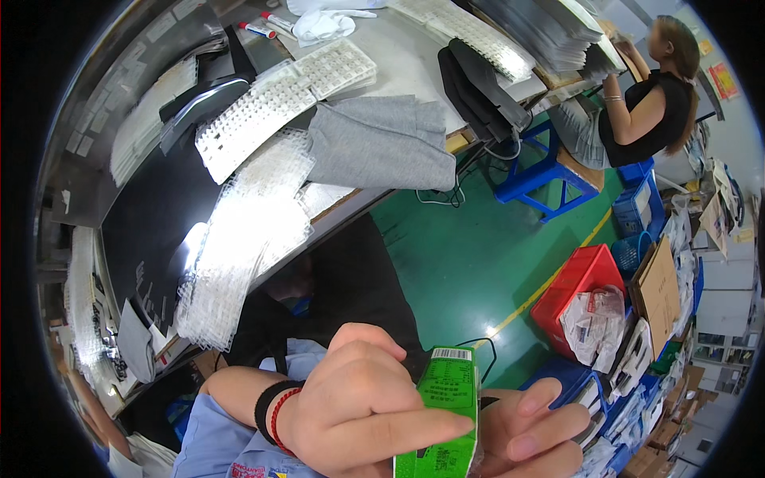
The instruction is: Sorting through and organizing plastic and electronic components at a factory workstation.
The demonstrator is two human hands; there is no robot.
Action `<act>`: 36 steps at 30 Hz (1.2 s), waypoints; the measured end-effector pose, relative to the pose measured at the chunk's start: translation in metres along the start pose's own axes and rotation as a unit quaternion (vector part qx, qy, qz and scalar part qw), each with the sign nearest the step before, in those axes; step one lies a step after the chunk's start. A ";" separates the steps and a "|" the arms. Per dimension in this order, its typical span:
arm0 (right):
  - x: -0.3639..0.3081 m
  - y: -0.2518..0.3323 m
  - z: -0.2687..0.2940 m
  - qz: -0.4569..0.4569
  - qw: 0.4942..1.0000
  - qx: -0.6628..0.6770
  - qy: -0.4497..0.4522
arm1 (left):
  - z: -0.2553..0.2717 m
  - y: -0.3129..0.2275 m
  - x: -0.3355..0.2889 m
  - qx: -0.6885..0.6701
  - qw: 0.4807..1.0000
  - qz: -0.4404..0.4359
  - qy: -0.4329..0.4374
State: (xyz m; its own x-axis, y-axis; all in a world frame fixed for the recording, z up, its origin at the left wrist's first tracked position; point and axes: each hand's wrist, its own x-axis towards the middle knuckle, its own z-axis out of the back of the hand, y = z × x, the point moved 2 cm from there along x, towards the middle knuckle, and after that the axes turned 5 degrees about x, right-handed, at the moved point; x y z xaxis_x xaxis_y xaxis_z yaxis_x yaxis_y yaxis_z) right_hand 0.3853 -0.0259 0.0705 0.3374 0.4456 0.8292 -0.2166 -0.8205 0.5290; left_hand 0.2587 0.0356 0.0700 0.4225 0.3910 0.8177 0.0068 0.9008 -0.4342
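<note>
At the lower middle of the head view is a small green cardboard box [449, 381] with dark print and a barcode strip on its top end. My left hand [362, 406], with a black band and a red cord at the wrist, is closed against the box's left side, one finger lying across its front. Beside the right edge of the box is my right hand [530, 434], its fingers bent and cupped around that side. The box hides part of the right palm, and the lower end of the box runs toward the picture's edge.
A table to the left bears white perforated plastic trays [279, 99], grey cloth [382, 139] and black folded pieces [478, 92]. A red crate [578, 291] with plastic bags stands on the green floor at right. Another person [645, 103] sits on a blue stool [550, 179].
</note>
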 end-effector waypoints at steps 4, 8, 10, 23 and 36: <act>0.006 0.002 -0.009 -0.006 1.000 -0.014 -0.025 | 0.000 0.000 -0.001 -0.004 1.000 -0.001 -0.006; 0.002 0.004 -0.008 -0.025 0.999 -0.018 -0.023 | 0.000 -0.001 -0.002 -0.005 1.000 0.008 -0.006; 0.001 0.004 -0.006 -0.030 0.999 -0.021 -0.030 | -0.001 0.000 -0.001 -0.007 1.000 0.012 -0.004; 0.001 0.001 0.003 -0.077 0.995 -0.011 -0.062 | 0.003 -0.018 -0.001 -0.057 0.975 0.214 0.011; -0.009 0.011 0.014 -0.149 0.976 -0.082 -0.135 | 0.003 -0.005 -0.001 -0.028 0.995 0.093 0.032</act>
State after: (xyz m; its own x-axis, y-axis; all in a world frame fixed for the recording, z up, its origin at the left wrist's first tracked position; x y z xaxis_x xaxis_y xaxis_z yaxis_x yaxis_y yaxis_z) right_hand 0.3924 -0.0442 0.0665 0.6326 0.5261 0.5683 -0.2087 -0.5908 0.7793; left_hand 0.2561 0.0317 0.0723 0.4778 0.5348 0.6969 -0.0268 0.8019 -0.5969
